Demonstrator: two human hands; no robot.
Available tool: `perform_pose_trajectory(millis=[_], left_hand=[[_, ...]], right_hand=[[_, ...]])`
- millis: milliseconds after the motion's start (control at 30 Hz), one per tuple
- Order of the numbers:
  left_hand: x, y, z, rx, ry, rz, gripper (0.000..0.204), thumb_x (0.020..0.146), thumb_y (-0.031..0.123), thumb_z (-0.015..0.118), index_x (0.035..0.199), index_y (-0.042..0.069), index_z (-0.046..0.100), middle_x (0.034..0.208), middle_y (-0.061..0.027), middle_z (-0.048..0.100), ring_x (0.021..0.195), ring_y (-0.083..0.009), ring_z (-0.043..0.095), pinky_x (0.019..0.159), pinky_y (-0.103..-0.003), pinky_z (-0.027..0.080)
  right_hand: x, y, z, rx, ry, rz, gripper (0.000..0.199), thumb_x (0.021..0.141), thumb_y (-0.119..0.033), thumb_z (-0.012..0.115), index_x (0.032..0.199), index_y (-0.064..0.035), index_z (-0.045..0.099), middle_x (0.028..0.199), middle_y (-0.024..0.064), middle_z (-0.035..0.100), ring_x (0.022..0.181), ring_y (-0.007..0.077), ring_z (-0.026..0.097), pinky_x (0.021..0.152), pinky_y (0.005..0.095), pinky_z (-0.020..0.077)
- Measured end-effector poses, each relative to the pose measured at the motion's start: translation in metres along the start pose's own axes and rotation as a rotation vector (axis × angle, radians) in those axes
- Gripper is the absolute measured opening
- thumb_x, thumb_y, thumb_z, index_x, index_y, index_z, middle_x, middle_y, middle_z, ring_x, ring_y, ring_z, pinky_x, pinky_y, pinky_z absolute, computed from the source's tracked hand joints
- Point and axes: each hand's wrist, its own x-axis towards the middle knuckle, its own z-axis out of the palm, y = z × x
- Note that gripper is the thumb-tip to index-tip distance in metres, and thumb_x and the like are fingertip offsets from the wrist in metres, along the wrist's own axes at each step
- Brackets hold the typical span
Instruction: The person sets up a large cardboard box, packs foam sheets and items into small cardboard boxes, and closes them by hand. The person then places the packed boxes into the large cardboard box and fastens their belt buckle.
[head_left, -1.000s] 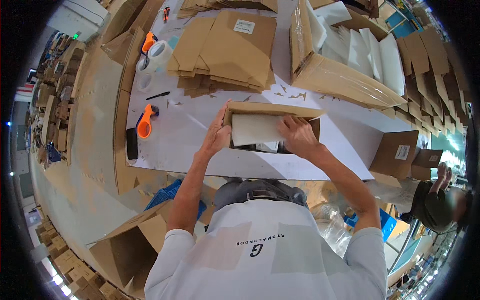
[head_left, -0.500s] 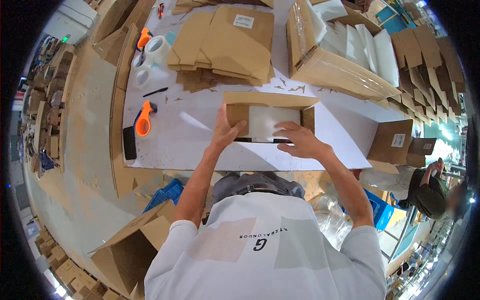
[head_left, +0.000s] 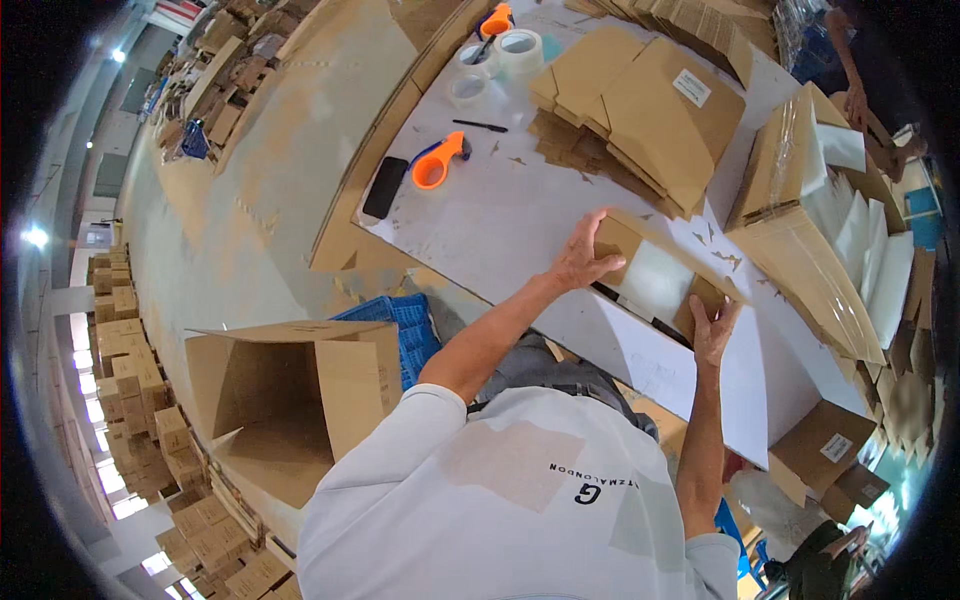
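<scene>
Cardboard box (head_left: 622, 236) stands open-topped near the front edge of the worktop (head_left: 500, 215), between its two front corners. Labels: a white printed label lies on the uppermost sheet of the flat cardboard stack (head_left: 640, 115) toward the back edge; another is on the brown carton (head_left: 805, 445) beside the right front corner. The white T-shirt (head_left: 420, 500) bears dark lettering across the chest. Compared with half a second ago, the view is turned, so the worktop lies aslant; the right hand (head_left: 715, 330) has left the foam sheet (head_left: 658, 282) and is now at the box's right end, while the left hand (head_left: 585, 257) remains at the left end. Left hand: thumb inside, fingers outside, closed on the end wall. Right hand: partly open, thumb and fingers apart at the right end wall; whether it grips cannot be told. The box is plain brown, long and narrow, its walls upright. The white, translucent foam sheet lies flat within, brown cardboard showing at both its ends; a dark strip, too small to identify, shows along the front side.
</scene>
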Motion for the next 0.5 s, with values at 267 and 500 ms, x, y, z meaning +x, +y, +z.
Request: perform_pose_trajectory(millis=[267,500], left_hand=[[0.004,-0.017,-0.012,0.074,0.099,0.342,0.041,0.075,0.015,0.074,0.11,0.008,0.055,0.115,-0.0147,0.056,0.118,-0.0375,0.051,0.103,-0.043,0.042],[-0.082,0.003,-0.019,0.228,0.202,-0.108,0.032,0.078,0.01,0.076,0.101,0.004,0.055,0.104,-0.0107,0.058,0.093,-0.0235,0.056,0.081,-0.038,0.047]], right_hand=[[-0.026,-0.068,-0.025,-0.736,-0.606,-0.259,0.061,0.066,-0.036,0.088,0.113,-0.0102,0.06,0.157,0.0182,0.033,0.149,0.0412,0.021,0.12,0.0581,0.0177],[0.021,-0.068,-0.01,-0.873,-0.667,-0.132,0.09,0.055,-0.051,0.089,0.128,-0.0144,0.052,0.16,0.0236,0.021,0.15,0.0458,0.01,0.121,0.0584,0.0176]])
